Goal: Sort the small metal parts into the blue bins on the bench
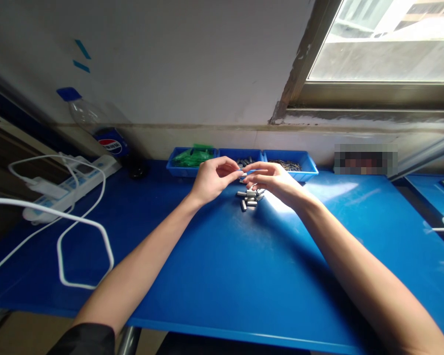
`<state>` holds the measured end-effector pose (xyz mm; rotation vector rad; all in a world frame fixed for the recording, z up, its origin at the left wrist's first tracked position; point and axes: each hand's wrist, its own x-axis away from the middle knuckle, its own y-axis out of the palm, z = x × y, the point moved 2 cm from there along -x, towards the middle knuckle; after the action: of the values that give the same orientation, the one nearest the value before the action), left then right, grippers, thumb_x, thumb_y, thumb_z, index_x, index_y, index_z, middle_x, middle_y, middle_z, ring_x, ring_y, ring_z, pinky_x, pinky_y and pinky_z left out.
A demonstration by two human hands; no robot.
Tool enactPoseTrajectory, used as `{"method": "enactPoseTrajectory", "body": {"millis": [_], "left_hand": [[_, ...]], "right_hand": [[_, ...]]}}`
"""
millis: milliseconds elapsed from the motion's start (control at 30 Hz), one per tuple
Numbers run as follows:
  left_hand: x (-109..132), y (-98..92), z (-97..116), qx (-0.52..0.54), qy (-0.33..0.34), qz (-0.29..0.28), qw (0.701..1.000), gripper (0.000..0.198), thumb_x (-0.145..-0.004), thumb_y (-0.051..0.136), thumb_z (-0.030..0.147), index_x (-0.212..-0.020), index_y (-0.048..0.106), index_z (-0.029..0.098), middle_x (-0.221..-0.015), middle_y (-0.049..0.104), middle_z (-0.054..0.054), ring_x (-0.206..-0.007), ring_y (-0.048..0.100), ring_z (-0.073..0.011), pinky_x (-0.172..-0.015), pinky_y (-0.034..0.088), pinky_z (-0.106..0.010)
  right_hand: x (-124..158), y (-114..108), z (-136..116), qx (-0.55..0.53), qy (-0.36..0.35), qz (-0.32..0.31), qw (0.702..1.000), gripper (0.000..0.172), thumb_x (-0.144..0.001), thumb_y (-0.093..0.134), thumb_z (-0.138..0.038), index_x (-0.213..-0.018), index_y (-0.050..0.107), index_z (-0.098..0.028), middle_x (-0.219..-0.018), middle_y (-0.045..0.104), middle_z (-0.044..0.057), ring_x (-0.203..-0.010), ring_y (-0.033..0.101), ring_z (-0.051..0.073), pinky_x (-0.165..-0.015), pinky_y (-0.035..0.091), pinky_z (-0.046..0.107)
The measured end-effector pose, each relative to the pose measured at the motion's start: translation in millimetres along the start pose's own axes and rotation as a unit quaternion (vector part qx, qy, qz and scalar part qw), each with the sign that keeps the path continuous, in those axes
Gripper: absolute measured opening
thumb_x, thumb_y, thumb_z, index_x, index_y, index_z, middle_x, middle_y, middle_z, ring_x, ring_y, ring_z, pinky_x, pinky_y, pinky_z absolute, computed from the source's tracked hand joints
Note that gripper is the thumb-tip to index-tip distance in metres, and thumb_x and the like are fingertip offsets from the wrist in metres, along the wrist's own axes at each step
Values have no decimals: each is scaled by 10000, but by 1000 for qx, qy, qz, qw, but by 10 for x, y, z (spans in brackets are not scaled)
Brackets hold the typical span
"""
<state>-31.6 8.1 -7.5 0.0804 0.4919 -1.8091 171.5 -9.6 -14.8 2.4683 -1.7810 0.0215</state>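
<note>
Above the middle of the blue table, my two hands meet fingertip to fingertip. My left hand (214,178) is closed in a pinch, with a small metal cylinder (243,174) at its thumb and forefinger. Curled fingers of my right hand (271,178) come up to the same piece from the other side; what lies between them is too small to make out. Just below the fingers, several short silvery metal cylinders (250,201) lie in a loose pile on the table.
Against the wall stand three blue bins: one with green plastic (192,157), a middle one with metal pieces (246,161), and one with thin brownish metal parts (286,165). At left are a bottle (111,143), a power strip (74,187) and loose white cables (105,236).
</note>
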Motion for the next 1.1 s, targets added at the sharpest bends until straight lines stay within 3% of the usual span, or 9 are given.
{"method": "enactPoseTrajectory", "body": {"millis": [167, 367, 533, 667, 767, 867, 967, 1100], "left_hand": [[-10, 53, -66, 76, -46, 5, 996, 416, -750, 868, 519, -832, 700, 147, -795, 766, -59, -717, 747, -195, -698, 631, -311], [10, 105, -90, 106, -59, -19, 992, 457, -713, 894, 531, -862, 709, 141, -860, 785, -69, -791, 770, -208, -815, 655, -362], [1, 98, -144, 103, -55, -3, 993, 363, -745, 878, 419, -890, 702, 137, -910, 787, -72, -835, 772, -205, -869, 646, -364], [25, 101, -187, 5, -43, -32, 999, 182, -865, 739, 314, -930, 737, 144, -913, 797, -76, -824, 774, -210, -814, 635, -337], [64, 131, -158, -126, 23, -135, 982, 131, -869, 706, 224, -953, 791, 170, -961, 811, -69, -880, 768, -206, -833, 602, -300], [97, 156, -130, -207, 81, -226, 949, 197, -868, 691, 169, -1018, 817, 184, -1046, 804, -80, -943, 758, -210, -867, 581, -286], [96, 144, -142, -249, 92, -239, 934, 210, -879, 670, 144, -1031, 811, 183, -1044, 793, -86, -939, 750, -209, -860, 571, -278], [85, 110, -173, -276, 81, -224, 931, 185, -897, 649, 144, -1022, 779, 184, -991, 787, -72, -898, 742, -203, -821, 561, -277]], "right_hand": [[-9, 3, 33, -29, 21, 5, 999, 337, -764, 913, -377, -1020, 802, -187, -858, 792, 59, -729, 715, 136, -738, 599, 244], [-25, -4, 79, -39, 45, 6, 998, 386, -741, 932, -435, -1000, 806, -179, -845, 785, 54, -727, 720, 135, -752, 614, 235], [-26, -13, 61, -32, 41, 17, 999, 391, -723, 946, -441, -963, 777, -182, -822, 780, 53, -700, 716, 136, -729, 614, 243], [-26, -37, -2, 11, -9, 85, 996, 391, -704, 947, -452, -895, 743, -179, -741, 744, 36, -615, 664, 129, -628, 585, 251], [-32, -92, -35, 31, -50, 167, 984, 416, -686, 946, -453, -918, 742, -176, -728, 737, 31, -633, 682, 145, -630, 583, 262], [-40, -121, -39, 13, -57, 189, 980, 441, -701, 929, -422, -1023, 745, -182, -858, 779, 56, -788, 756, 184, -744, 615, 285], [-40, -103, -46, -3, -44, 185, 982, 403, -722, 902, -388, -1037, 747, -189, -958, 791, 70, -805, 760, 174, -744, 615, 274], [-31, -59, -72, -12, -25, 185, 982, 293, -734, 863, -326, -963, 750, -181, -942, 795, 70, -725, 729, 142, -655, 584, 235]]}}
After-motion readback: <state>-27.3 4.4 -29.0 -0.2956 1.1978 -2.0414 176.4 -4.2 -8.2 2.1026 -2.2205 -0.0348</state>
